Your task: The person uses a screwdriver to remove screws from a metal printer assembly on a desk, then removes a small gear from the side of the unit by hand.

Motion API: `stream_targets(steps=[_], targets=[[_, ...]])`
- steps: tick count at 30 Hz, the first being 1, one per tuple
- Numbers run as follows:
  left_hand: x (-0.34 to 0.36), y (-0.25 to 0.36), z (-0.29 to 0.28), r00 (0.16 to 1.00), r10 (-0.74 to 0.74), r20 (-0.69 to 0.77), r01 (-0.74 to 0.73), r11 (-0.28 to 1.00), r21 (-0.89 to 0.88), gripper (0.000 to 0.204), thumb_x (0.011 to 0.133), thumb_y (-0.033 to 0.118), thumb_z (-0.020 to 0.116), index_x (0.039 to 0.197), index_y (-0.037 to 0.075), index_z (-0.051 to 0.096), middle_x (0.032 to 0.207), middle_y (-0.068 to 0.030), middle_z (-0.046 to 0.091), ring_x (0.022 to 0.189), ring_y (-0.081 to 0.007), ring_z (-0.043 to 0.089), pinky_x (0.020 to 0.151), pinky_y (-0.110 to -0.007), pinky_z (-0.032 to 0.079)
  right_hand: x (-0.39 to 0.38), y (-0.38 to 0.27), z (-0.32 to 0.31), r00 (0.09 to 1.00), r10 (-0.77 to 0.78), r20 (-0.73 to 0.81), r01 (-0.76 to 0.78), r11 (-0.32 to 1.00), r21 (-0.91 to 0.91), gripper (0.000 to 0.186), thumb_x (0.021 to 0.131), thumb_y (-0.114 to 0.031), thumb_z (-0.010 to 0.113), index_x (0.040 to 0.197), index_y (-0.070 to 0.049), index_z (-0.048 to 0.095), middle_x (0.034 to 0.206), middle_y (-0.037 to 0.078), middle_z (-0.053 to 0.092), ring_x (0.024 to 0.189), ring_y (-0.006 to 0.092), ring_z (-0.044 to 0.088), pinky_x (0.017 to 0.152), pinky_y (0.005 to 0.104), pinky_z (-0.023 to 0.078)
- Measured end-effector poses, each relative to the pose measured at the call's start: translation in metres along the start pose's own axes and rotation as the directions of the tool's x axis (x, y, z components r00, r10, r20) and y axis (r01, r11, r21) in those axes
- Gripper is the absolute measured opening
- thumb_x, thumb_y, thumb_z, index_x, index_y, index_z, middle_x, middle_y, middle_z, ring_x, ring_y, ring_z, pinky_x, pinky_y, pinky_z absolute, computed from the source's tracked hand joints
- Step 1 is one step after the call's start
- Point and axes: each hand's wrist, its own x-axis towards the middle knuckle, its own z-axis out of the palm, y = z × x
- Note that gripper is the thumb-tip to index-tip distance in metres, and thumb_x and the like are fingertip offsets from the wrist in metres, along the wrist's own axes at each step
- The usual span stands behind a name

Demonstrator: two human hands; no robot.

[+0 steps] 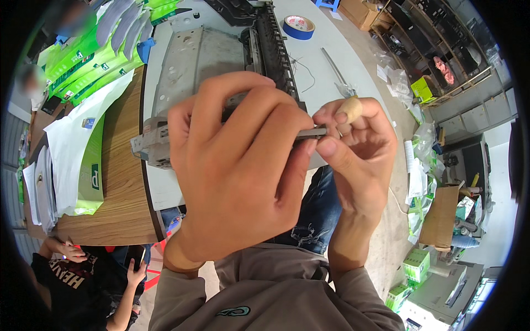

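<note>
My left hand (237, 160) is wrapped round a grey mechanical part (155, 140), held up in front of me. Its blocky end sticks out to the left of the hand. On the other side, a narrow dark metal bar (312, 133) emerges past my thumb and fingers. My right hand (359, 149) is closed in a pinch at the tip of this bar. A beige finger cover sits on one of its fingers. Whatever small thing lies between those fingertips is too hidden to name. Behind my hands is an opened grey machine frame (190, 66) with a black toothed strip.
Blue tape (298, 27) and a screwdriver (337, 69) lie on the pale table. Green-and-white packages (91, 66) are stacked at the left, by a wooden tabletop (124, 165). Another person (88, 281) sits at lower left holding a phone. Boxes and shelves (428, 44) line the right.
</note>
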Motion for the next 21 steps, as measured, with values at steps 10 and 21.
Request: stream_targets(steps=[10, 21], targets=[[-0.002, -0.001, 0.002, 1.000, 0.014, -0.019, -0.014, 1.000, -0.001, 0.015, 0.072, 0.011, 0.074, 0.085, 0.008, 0.066, 0.090, -0.0043, 0.068, 0.101, -0.0314, 0.062, 0.085, -0.041, 0.039, 0.000, 0.003, -0.084, 0.984, -0.179, -0.024, 0.010, 0.183, -0.983, 0.043, 0.084, -0.008, 0.079, 0.124, -0.005, 0.062, 0.126, 0.014, 0.061, 0.107, 0.0284, 0.061, 0.093, 0.0398, 0.050], [-0.001, 0.000, 0.004, 0.999, 0.013, -0.042, -0.014, 1.000, -0.025, 0.016, 0.072, 0.009, 0.073, 0.086, 0.011, 0.066, 0.090, -0.0024, 0.068, 0.102, -0.0281, 0.065, 0.086, -0.040, 0.036, -0.021, 0.022, -0.145, 0.980, -0.135, -0.149, -0.126, 0.165, -0.978, 0.039, 0.086, -0.009, 0.070, 0.125, -0.006, 0.064, 0.114, 0.015, 0.064, 0.100, 0.0343, 0.063, 0.088, 0.0414, 0.052]])
